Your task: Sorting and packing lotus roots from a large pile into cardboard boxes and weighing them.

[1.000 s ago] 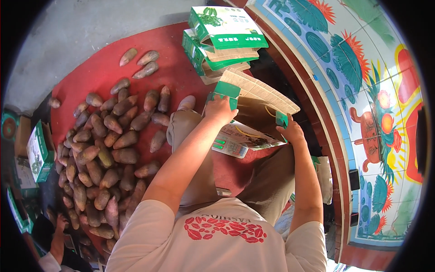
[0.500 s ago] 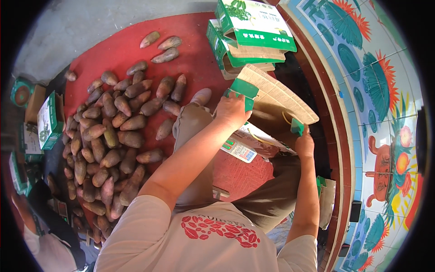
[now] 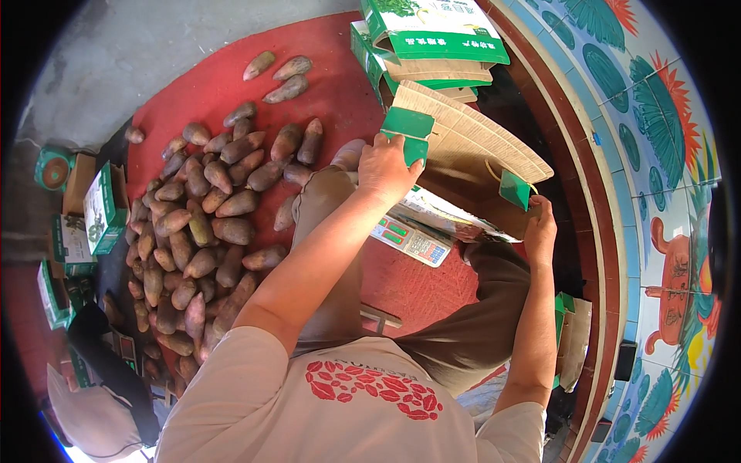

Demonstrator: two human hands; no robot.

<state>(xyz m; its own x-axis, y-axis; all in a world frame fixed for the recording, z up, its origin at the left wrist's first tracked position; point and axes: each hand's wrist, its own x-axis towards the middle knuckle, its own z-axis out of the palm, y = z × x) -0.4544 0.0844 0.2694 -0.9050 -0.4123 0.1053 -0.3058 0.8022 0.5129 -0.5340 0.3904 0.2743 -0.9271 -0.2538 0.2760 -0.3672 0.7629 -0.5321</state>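
— What do we have in our hands?

— A flattened cardboard carton [image 3: 463,150], corrugated brown on its inner face, with glossy green flaps at its corners. Our left hand [image 3: 388,166] is closed on the near-left edge, thumb and fingers pinching a green flap. Our right hand [image 3: 540,228] grips the lower right corner, just under the other green flap. The hands are well apart, one at each end of the carton.

— And where does the carton sit?

— It is held tilted above our knees, in front of a stack of similar green-and-white cartons [image 3: 432,38] that lie flat, one on another. Beneath it we see a weighing scale [image 3: 413,241] with a white face, green buttons and a small display.

— What surrounds us?

— A red mat [image 3: 208,85] with a fine ribbed texture. On it lies a heap of bamboo shoots [image 3: 201,231], tapered, brown to purple, with dull husks; three more [image 3: 278,76] lie apart near the mat's far edge. To the left stand small open green boxes [image 3: 104,208]. To the right runs a dark red curb [image 3: 602,231], then a painted wall [image 3: 664,154] with teal leaves and orange flowers.

— Anyone else?

— At the lower left, a person's grey cap [image 3: 93,417].
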